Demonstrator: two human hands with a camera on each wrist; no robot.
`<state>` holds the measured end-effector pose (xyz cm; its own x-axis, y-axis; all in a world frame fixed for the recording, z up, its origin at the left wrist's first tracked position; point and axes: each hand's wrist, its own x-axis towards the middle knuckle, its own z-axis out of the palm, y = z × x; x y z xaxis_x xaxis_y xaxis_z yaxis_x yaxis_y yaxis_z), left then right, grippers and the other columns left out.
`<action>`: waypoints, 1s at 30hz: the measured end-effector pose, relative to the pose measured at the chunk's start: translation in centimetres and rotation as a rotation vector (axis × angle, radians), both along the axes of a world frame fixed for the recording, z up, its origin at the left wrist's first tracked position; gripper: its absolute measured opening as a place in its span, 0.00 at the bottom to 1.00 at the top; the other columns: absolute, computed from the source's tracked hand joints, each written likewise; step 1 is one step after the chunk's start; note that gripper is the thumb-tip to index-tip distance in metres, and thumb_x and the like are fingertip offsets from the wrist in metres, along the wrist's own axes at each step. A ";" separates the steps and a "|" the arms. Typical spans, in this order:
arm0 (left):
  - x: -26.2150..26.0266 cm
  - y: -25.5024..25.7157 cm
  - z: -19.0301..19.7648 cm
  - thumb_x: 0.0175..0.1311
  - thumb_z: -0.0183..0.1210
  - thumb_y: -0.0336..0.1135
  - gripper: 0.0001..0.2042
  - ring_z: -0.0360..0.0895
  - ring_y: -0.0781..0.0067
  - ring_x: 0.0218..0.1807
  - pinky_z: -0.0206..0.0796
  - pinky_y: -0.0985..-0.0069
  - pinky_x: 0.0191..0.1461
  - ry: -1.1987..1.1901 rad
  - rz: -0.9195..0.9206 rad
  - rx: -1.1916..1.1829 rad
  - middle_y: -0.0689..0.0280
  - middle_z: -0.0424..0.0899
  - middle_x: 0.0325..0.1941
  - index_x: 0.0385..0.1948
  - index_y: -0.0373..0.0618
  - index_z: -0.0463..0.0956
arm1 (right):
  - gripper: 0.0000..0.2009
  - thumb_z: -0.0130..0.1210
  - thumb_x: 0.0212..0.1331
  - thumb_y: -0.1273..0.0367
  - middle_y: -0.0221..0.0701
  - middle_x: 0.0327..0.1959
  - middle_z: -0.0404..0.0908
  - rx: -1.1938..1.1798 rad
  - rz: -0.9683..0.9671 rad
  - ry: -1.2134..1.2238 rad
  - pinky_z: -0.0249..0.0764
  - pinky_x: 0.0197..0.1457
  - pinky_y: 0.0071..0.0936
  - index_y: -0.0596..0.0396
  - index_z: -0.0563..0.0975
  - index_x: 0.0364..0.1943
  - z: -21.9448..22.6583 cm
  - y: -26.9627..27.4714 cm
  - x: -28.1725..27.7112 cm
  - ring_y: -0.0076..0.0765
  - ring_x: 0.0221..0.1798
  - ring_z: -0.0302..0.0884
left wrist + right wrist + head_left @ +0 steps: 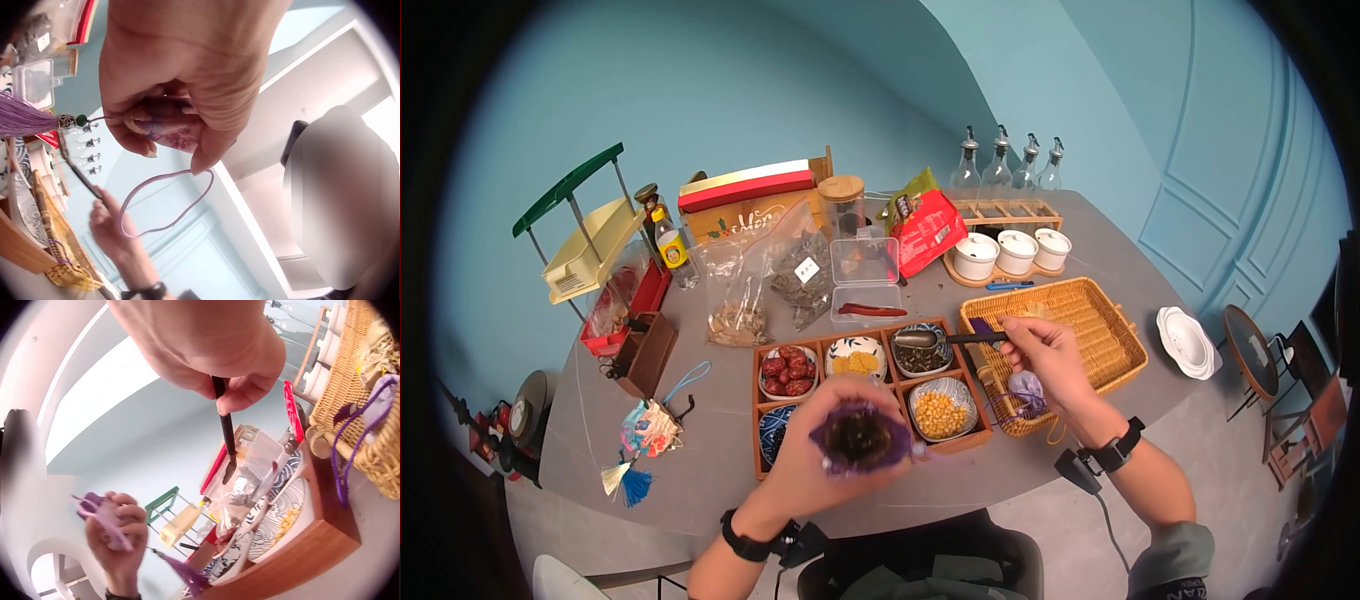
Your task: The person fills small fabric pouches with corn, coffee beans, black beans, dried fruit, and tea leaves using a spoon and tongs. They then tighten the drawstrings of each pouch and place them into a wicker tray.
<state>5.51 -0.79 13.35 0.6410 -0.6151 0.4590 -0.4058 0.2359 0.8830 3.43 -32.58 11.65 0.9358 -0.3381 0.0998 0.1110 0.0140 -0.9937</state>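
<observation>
My left hand [798, 468] grips a purple floral sachet [178, 132] around its sides. In the head view the sachet's mouth faces up, with dark contents inside. A purple tassel [26, 115] and a thin cord loop [147, 181] hang from it. With thumb and fingers, my right hand [1050, 362] pinches the black handle of a small metal spoon [970, 338]. The spoon's head overlaps a bowl of dark dried leaves [922, 360] in the head view. Beside that bowl, in the wooden divided tray [900, 400], are red dates [789, 372], yellow pieces [855, 362] and corn kernels [940, 414].
A wicker basket [1125, 345] with another purple pouch [1027, 388] stands right of the tray. Behind are plastic bags [738, 310], a clear lidded box [865, 262], white jars [976, 258] and glass bottles [997, 175]. A tasselled sachet [655, 428] lies at left.
</observation>
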 end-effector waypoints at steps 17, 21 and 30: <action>-11.6 0.1 -8.4 0.66 0.61 0.25 0.08 0.79 0.70 0.47 0.74 0.73 0.46 0.376 0.005 -0.199 0.59 0.81 0.47 0.45 0.42 0.79 | 0.13 0.64 0.67 0.67 0.28 0.29 0.86 -0.277 0.056 0.147 0.75 0.32 0.19 0.65 0.85 0.47 -5.2 -0.2 1.2 0.18 0.28 0.77; -10.5 1.2 -9.5 0.53 0.70 0.20 0.30 0.78 0.65 0.55 0.72 0.70 0.55 0.324 -0.042 -0.057 0.55 0.77 0.54 0.59 0.43 0.68 | 0.15 0.68 0.63 0.66 0.30 0.26 0.85 -0.604 0.022 0.144 0.74 0.32 0.24 0.63 0.85 0.48 -5.5 -0.4 0.4 0.21 0.27 0.77; -9.6 0.9 -10.0 0.53 0.70 0.21 0.29 0.78 0.67 0.55 0.72 0.71 0.56 0.336 -0.020 -0.051 0.58 0.78 0.53 0.59 0.44 0.68 | 0.13 0.69 0.58 0.68 0.33 0.23 0.82 -0.799 -0.065 0.004 0.74 0.31 0.27 0.63 0.86 0.43 -5.2 0.3 -0.6 0.28 0.24 0.78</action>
